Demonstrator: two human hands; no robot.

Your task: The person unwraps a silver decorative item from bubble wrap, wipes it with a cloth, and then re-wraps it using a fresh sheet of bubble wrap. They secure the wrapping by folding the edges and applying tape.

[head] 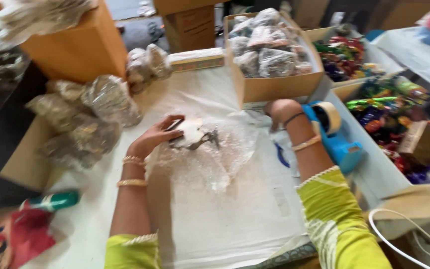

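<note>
Where the view is looking down from the head, a white-covered desk is taking up most of the scene and carrying everything listed here. An orange cardboard box is standing at the far left corner, with a heap of clear-wrapped bundles lying just beside it. A second open carton is sitting at the far edge, right of centre, and is filling up to its rim with wrapped packets. Trays of bright, many-coloured small goods are running along the right side, well apart from the carton of packets. A sheet of bubble wrap is lying spread at the middle of the desk, and a small metal figure is resting on it. The left hand is lying flat over the near edge of that figure, fingers stretched wide and pressing it down onto the wrap. The right hand is curling into a fist just beside the carton's front wall; what it is gripping, if anything, cannot be told. A blue tape dispenser with a roll of tan tape is sitting just to the right of that wrist. A red and green object is lying at the near left corner.
</note>
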